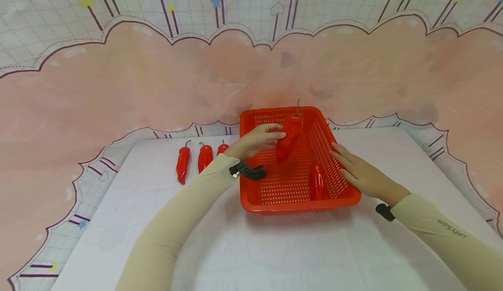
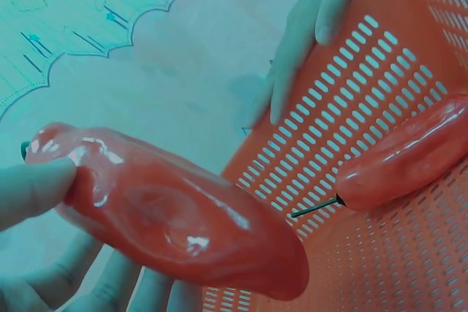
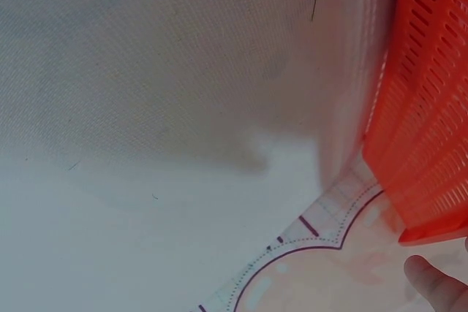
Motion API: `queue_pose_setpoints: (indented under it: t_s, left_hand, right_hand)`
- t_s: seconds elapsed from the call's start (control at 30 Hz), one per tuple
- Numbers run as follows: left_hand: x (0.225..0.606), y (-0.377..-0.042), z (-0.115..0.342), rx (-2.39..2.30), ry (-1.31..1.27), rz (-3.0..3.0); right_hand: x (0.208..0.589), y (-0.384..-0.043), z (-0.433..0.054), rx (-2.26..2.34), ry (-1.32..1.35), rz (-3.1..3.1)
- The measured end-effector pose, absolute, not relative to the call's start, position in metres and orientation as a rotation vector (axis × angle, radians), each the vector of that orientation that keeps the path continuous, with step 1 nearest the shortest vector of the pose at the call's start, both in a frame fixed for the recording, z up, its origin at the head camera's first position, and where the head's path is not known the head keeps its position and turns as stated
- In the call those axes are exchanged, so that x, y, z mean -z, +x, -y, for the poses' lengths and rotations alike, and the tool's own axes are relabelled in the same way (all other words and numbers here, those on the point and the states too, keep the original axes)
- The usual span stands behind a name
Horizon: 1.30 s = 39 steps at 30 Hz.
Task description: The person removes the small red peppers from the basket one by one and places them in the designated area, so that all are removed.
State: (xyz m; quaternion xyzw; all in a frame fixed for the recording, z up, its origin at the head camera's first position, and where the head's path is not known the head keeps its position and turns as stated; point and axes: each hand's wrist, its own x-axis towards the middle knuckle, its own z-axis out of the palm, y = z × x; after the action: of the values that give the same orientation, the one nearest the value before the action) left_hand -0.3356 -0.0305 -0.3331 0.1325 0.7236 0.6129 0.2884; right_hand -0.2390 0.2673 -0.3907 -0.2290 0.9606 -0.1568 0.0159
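Observation:
My left hand (image 1: pixel 257 139) pinches a glossy red pepper (image 1: pixel 290 136) near its stem end, thumb on one side and fingers behind it. This pepper hangs tilted over the red plastic basket (image 1: pixel 298 206), its stem pointing up. In the left wrist view the held pepper (image 2: pixel 183 213) fills the foreground. A second red pepper (image 1: pixel 316 181) lies inside the basket along its right wall. My right hand (image 1: pixel 363 175) rests against the basket's right rim with fingers fairly straight. Only one right-hand finger (image 3: pixel 435 283) shows in the right wrist view, beside the basket's corner.
Left of the basket, red peppers lie in a row on the white-covered table (image 1: pixel 129 221): one at the left end (image 1: pixel 183 164), one beside it (image 1: pixel 205 155), and one partly hidden by my left arm (image 1: pixel 222 147). A patterned pink cloth (image 1: pixel 177 85) hangs behind.

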Motion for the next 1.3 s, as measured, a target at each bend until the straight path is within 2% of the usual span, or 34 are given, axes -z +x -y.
queue_pose_setpoints:
  t_s: [1.3]
  left_hand:
    - [0.324, -0.294, 0.155, -1.71, 0.124, -2.089]
  right_hand:
    - [0.389, -0.237, -0.267, 0.516, -0.706, -2.975]
